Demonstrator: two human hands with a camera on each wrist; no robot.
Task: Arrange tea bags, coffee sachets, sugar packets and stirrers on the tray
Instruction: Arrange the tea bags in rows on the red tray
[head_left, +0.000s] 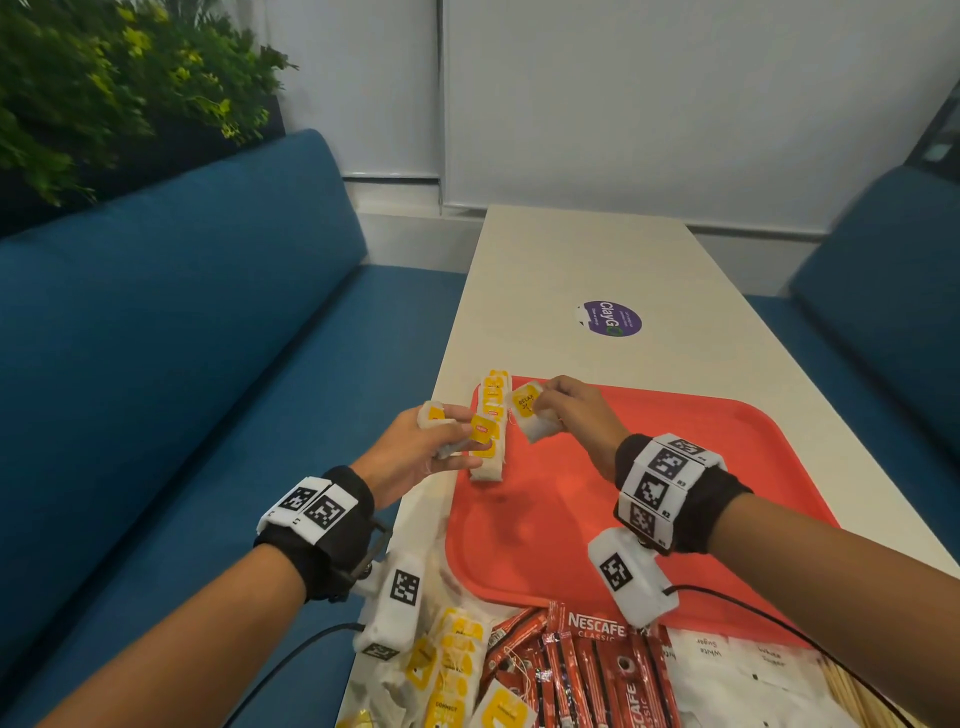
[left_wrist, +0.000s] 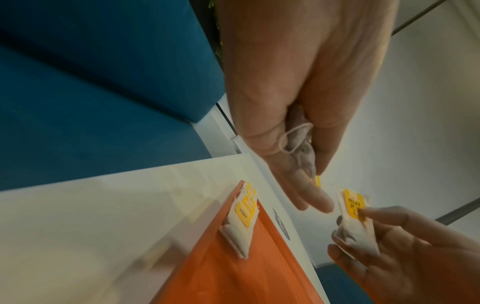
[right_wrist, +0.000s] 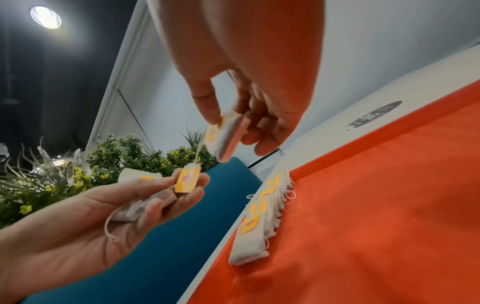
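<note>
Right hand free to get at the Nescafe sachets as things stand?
Probably not yet. The right hand pinches a tea bag over the tray, so its fingers are occupied. The Nescafe sachets lie uncovered at the near edge; the path looks free once it lets go.

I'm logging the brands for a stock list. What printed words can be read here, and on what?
"NESCAFE CLASSIC": red coffee sachets.
"White Sugar": white sugar packets.
"RELAX": yellow tag of the tea bag in the right hand.
"ClayGo": purple sticker on the table; its small print is unreadable.
Other tea bag tags: blurred.
</note>
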